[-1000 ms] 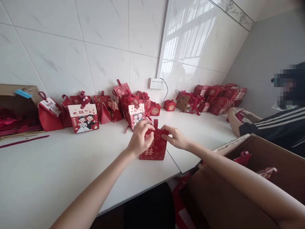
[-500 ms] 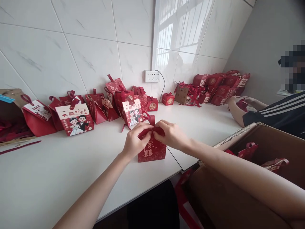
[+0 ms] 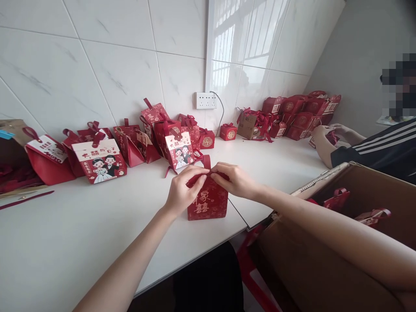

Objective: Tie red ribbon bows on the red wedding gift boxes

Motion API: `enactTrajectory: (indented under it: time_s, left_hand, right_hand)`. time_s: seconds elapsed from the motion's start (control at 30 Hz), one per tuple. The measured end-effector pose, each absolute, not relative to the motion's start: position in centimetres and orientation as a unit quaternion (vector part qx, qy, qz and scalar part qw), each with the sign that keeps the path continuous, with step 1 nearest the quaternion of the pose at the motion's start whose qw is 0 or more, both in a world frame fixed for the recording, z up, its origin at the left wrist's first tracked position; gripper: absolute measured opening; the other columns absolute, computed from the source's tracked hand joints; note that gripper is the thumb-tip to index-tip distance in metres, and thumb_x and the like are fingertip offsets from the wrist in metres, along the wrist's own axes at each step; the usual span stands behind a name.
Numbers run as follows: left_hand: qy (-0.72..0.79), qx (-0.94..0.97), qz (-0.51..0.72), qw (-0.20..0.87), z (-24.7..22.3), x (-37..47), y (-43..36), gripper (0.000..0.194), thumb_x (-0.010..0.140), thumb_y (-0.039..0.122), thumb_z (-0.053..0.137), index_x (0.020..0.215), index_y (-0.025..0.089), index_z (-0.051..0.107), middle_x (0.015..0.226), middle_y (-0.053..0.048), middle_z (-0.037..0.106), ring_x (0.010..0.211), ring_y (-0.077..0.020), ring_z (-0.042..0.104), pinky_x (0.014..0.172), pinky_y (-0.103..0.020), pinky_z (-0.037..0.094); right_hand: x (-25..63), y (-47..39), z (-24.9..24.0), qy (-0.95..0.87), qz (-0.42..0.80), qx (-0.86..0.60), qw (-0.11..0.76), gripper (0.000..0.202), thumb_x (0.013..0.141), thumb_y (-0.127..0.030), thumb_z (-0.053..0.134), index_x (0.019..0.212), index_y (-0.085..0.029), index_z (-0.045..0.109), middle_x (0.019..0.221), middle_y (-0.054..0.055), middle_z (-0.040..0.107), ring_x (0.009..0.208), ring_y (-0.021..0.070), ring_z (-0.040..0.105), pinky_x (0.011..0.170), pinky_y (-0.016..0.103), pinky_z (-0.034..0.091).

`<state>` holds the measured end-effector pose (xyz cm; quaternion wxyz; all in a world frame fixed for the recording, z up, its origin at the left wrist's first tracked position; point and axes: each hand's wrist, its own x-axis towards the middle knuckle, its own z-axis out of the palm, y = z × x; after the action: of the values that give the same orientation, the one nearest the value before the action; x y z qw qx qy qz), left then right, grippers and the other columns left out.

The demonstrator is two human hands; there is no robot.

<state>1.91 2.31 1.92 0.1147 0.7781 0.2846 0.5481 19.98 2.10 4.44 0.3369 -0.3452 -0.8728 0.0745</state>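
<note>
A red gift box with pale gold Chinese characters stands upright on the white table in front of me. A red ribbon loop rises from its top. My left hand pinches at the box's top edge, thumb and forefinger together. From the other side my right hand pinches at the same spot, its fingertips almost touching those of the left. Whether ribbon or card lies between the fingertips is too small to make out.
Finished-looking red boxes, one with a cartoon couple, line the tiled wall. A carton holding red boxes stands at right, and an open box of red ribbon at far left. Beyond the carton, a co-worker's hands handle something red.
Both hands stay at the top of the gift box. My right hand's fingers have straightened slightly, and the thumb has risen toward the forefinger. The camera view has shifted a little.
</note>
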Motion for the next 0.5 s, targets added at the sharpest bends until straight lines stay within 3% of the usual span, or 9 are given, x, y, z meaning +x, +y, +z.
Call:
enactTrajectory:
  time_s: [0.2, 0.37, 0.5]
  left_hand:
    - [0.345, 0.711, 0.566, 0.237, 1.55, 2.09, 2.48, 0.030, 0.077, 0.028, 0.062, 0.103, 0.021, 0.052, 0.089, -0.003, 0.066, 0.083, -0.0164, 0.064, 0.077, -0.030, 0.052]
    - [0.362, 0.672, 0.578, 0.288, 1.46, 2.47, 2.46, 0.030, 0.073, 0.028, 0.064, 0.095, 0.021, 0.045, 0.075, 0.000, 0.064, 0.082, -0.0179, 0.064, 0.078, -0.033, 0.049]
    - [0.372, 0.659, 0.586, 0.292, 1.28, 2.63, 2.45, 0.026, 0.073, 0.030, 0.065, 0.088, 0.021, 0.046, 0.081, -0.002, 0.063, 0.085, -0.0184, 0.063, 0.077, -0.032, 0.049]
  right_hand:
    - [19.85, 2.19, 4.24, -0.861, 0.089, -0.359, 0.349, 0.014, 0.088, -0.020, 0.042, 0.081, -0.017, 0.054, 0.080, 0.003, 0.053, 0.065, 0.0117, 0.051, 0.062, 0.025, 0.042]
    - [19.87, 2.37, 4.54, -0.869, 0.086, -0.335, 0.355, 0.014, 0.085, -0.017, 0.043, 0.073, -0.018, 0.050, 0.076, 0.002, 0.050, 0.063, 0.0111, 0.046, 0.059, 0.024, 0.039]
    - [19.99, 2.26, 4.64, -0.868, 0.110, -0.340, 0.344, 0.013, 0.085, -0.017, 0.042, 0.075, -0.017, 0.051, 0.075, 0.001, 0.050, 0.062, 0.0108, 0.046, 0.058, 0.024, 0.038]
